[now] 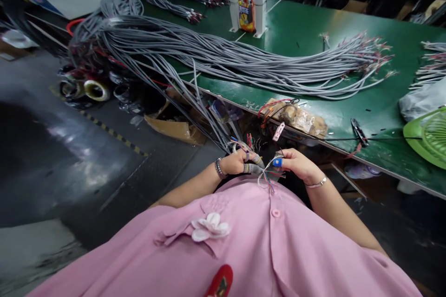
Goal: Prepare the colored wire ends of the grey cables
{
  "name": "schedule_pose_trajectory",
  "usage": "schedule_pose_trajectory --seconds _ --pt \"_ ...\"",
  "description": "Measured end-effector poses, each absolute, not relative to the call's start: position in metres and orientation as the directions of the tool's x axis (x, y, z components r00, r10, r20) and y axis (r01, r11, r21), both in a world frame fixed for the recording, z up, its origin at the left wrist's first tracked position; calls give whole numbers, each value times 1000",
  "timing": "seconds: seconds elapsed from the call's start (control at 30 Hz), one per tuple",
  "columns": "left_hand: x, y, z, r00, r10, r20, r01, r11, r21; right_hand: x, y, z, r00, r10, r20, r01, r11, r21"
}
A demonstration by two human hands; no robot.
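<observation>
My left hand (237, 162) is closed around grey cables whose stripped ends fan out in thin coloured wires (269, 180). Grey finger covers show on some of its fingers. Close beside it, my right hand (294, 163) pinches thin strands at the cable's end, with a blue cover on its thumb. Both hands are just in front of my pink shirt. More loose wire ends stick up above the left hand. From there the grey cables (200, 95) run up and left to a large bundle (223, 51) on the green table.
The green table (348, 116) has its near edge ahead of my hands. On it lie cutting pliers (358, 132), a taped brown bundle (299, 118) and a green basket (427, 134). A white post (259, 0) rises at the back. A cardboard box (174, 127) and tape rolls (96, 90) sit below left.
</observation>
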State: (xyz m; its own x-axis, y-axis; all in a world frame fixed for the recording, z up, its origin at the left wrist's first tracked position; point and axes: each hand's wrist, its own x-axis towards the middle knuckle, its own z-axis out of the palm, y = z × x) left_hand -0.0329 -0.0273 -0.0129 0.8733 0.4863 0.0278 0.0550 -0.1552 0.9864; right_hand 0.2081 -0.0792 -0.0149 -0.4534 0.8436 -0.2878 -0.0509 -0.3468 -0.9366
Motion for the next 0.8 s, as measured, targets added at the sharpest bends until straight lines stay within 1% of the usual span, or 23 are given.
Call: schedule_pose_trajectory --seconds 0.07,0.13,0.17,0.2,0.23,0.3,0.37,0.4,0.53,0.63,0.7,0.8 --pt "-37 -29 -13 880 474 24 44 -132 990 209 -81 -23 -391 888 -240 1 -260 -965" --pt "-41 -31 -13 873 487 14 39 -98 994 211 -83 -28 -260 945 -201 32 -200 -979" --pt "-43 -31 -13 867 498 9 37 -82 996 212 -84 -29 -204 958 -201 19 -202 -979" --pt "-44 -31 -13 862 507 6 36 -73 997 212 -86 -28 -186 957 -222 -20 -229 -973" --pt "-45 -32 -13 858 513 7 36 -74 997 212 -88 -26 -210 944 -254 -76 -275 -959" --pt "-46 -32 -12 865 502 14 44 -103 994 208 -92 -18 -342 890 -303 -176 -377 -909" --pt "-44 -32 -12 876 481 20 61 -152 986 202 -96 -10 -455 839 -299 -215 -429 -877" --pt "-43 -32 -12 881 474 20 70 -172 983 199 -97 -7 -478 829 -290 -218 -431 -876" --pt "-39 -32 -14 884 467 24 68 -179 982 192 -94 -6 -470 835 -285 -233 -429 -872" --pt "-39 -31 -15 892 451 24 53 -157 986 192 -89 -14 -439 838 -323 -272 -467 -842" --pt "-41 -29 -15 897 442 12 53 -134 989 192 -86 -17 -442 821 -361 -353 -529 -771" --pt "-43 -26 -16 890 457 -10 52 -78 996 192 -82 -20 -427 810 -403 -532 -585 -612"
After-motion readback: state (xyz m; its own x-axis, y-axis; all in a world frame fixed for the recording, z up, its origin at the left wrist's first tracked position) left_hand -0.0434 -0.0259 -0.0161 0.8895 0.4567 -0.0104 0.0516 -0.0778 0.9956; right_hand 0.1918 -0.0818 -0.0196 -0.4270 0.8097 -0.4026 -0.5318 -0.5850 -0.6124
